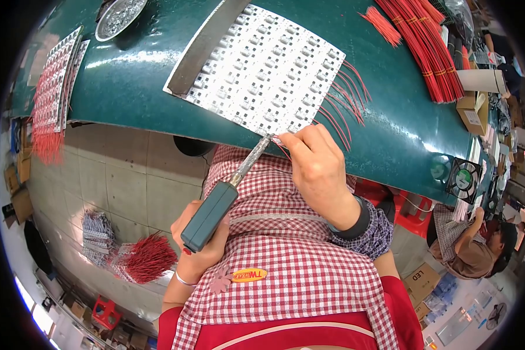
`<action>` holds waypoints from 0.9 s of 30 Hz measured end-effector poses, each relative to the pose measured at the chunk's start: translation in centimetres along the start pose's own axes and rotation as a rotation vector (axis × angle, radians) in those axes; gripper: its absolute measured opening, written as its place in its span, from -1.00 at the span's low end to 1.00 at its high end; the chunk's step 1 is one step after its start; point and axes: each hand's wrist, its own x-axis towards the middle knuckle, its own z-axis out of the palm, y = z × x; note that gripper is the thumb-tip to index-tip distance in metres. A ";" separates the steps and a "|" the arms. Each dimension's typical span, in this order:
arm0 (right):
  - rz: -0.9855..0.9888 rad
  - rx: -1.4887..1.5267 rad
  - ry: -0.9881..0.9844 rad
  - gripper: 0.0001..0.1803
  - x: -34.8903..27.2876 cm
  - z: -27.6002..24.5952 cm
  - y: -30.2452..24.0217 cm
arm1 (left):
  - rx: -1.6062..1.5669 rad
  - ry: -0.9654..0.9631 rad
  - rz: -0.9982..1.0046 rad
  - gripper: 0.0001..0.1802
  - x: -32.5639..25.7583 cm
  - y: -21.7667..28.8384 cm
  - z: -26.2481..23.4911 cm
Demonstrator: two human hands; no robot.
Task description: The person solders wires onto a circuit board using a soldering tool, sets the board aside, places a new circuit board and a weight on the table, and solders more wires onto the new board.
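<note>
A white circuit board panel [262, 67] with rows of small parts lies on the green table. Several red wires [341, 105] stick out along its right edge. My left hand [207, 248] is closed round the dark green handle of a soldering iron [209, 214]. The iron's tip meets the panel's near corner, by the table edge. At that same corner, my right hand [318, 169] pinches a thin red wire [284, 151] beside the tip; its fingers hide part of the wire. A dark flat bar [207, 49] rests across the panel's left side.
Stacked panels with red wires [58, 81] stand at the table's left, near a metal dish [119, 18]. Red wire bundles [420, 46] lie at the far right. A small fan [464, 178] is at the right edge. Another person [469, 251] sits at the right.
</note>
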 end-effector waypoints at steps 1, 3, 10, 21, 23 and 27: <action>0.003 -0.005 -0.011 -0.75 0.0 0.0 0.0 | 0.016 -0.008 0.026 -0.79 0.0 -0.1 -0.1; 0.000 -0.006 -0.008 -0.74 0.0 0.0 0.0 | -0.011 0.005 0.015 -0.78 -1.0 -1.6 0.3; 0.002 -0.008 0.004 -0.74 0.1 -0.1 -0.1 | -0.026 -0.002 -0.045 -0.75 -2.4 -2.7 -0.4; 0.004 0.050 0.202 -0.68 -0.4 0.7 0.2 | -0.038 0.013 -0.030 -0.72 -1.8 -2.7 0.1; -0.006 0.061 0.199 -0.68 -0.4 0.9 0.3 | -0.028 0.007 -0.043 -0.72 -1.6 -2.5 0.2; 0.007 0.039 0.216 -0.68 -0.4 1.1 0.4 | -0.043 0.000 -0.025 -0.72 -0.8 -1.9 0.4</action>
